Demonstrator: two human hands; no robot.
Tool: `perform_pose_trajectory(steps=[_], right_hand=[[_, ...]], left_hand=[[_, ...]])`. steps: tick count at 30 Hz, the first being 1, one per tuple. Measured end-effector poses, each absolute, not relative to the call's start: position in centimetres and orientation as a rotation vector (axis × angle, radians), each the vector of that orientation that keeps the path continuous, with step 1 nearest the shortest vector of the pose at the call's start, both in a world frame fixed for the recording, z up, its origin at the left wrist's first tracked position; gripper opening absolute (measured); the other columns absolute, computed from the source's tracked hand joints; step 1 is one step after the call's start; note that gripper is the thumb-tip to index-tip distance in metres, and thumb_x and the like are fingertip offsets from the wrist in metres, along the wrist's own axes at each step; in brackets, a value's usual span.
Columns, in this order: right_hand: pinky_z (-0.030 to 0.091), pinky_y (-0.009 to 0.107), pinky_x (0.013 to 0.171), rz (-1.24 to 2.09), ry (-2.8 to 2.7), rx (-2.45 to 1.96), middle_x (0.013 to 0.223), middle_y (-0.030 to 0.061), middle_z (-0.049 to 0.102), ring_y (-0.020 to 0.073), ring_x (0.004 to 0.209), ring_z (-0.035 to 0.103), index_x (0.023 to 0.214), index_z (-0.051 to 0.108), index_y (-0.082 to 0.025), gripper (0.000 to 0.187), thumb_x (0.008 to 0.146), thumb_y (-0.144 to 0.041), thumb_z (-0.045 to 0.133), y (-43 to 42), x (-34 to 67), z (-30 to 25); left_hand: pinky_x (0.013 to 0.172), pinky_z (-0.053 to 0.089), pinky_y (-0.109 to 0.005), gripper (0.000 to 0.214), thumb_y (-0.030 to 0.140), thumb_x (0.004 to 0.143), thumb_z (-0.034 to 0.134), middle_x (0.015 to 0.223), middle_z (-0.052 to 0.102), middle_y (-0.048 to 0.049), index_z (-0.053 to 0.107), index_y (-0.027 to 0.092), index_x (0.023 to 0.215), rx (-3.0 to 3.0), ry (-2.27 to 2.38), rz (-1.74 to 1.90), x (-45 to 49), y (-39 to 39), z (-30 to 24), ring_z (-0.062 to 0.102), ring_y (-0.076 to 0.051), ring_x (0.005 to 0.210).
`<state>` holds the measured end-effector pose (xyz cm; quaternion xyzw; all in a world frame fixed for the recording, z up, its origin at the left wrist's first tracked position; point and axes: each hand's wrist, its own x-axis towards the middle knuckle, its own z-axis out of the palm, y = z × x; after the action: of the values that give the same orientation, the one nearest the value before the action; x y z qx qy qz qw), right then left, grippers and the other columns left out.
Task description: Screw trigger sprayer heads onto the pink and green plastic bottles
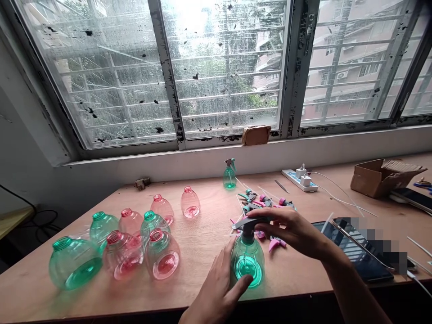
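My left hand (216, 288) wraps around the lower side of a green transparent spray bottle (248, 263) standing near the table's front edge. My right hand (290, 229) closes over the grey trigger spray head (248, 222) seated on that bottle's neck. Just behind lies a pile of loose spray heads (259, 202) in pink, teal and grey with thin white tubes.
Several empty green and pink bottles (135, 243) stand at the left of the wooden table (202, 234). A finished green spray bottle (229, 174) stands at the back. A power strip (300, 180), a cardboard box (380, 177) and a tablet (357, 254) lie at the right.
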<state>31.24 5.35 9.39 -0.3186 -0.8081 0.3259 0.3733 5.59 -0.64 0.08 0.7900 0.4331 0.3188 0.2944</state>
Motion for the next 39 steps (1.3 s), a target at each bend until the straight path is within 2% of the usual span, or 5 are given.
perform_pose_trajectory(steps=[13,17,20,25,39], right_hand=[[0.061,0.028,0.066,0.746,-2.105,-0.833,0.095,0.0040,0.079,0.0155,0.061,0.070,0.158,0.042,-0.029,0.053,0.109,-0.050,0.041,2.2,31.9,10.8],[0.059,0.037,0.095,0.418,-2.058,-0.780,0.118,0.0100,0.077,0.0235,0.105,0.075,0.146,0.056,-0.028,0.040,0.111,-0.038,0.041,3.4,31.8,10.6],[0.046,0.044,0.116,0.362,-2.246,-0.601,0.155,0.0093,0.057,0.0266,0.145,0.051,0.146,0.059,-0.032,0.039,0.110,-0.032,0.043,4.4,31.3,10.4],[0.039,0.048,0.123,0.449,-2.360,-0.511,0.156,0.0069,0.057,0.0253,0.149,0.046,0.145,0.061,-0.033,0.038,0.109,-0.033,0.050,5.0,30.8,10.3],[0.060,0.033,0.075,0.170,-2.179,-0.802,0.113,0.0091,0.080,0.0240,0.090,0.078,0.141,0.061,-0.026,0.037,0.108,-0.038,0.051,2.9,30.7,10.3]], left_hand=[[0.124,0.033,-0.051,0.076,0.050,0.100,0.061,0.165,0.043,-0.0129,0.026,0.026,0.163,2.095,1.230,0.868,5.9,-0.5,0.0,0.041,-0.035,0.150],[0.125,0.032,-0.050,0.077,0.047,0.100,0.063,0.166,0.042,-0.0124,0.024,0.027,0.163,2.092,1.217,0.869,5.8,-0.4,-0.1,0.040,-0.034,0.151],[0.126,0.030,-0.048,0.077,0.044,0.100,0.063,0.166,0.041,-0.0113,0.023,0.028,0.163,2.093,1.194,0.881,5.8,-0.4,-0.1,0.039,-0.032,0.152],[0.126,0.030,-0.046,0.078,0.042,0.099,0.065,0.166,0.042,-0.0090,0.022,0.030,0.163,2.091,1.183,0.879,5.8,-0.3,-0.2,0.040,-0.031,0.152],[0.122,0.035,-0.051,0.075,0.048,0.097,0.067,0.161,0.049,-0.0114,0.033,0.029,0.160,2.096,1.253,0.853,5.9,-0.3,-0.1,0.047,-0.036,0.146]])
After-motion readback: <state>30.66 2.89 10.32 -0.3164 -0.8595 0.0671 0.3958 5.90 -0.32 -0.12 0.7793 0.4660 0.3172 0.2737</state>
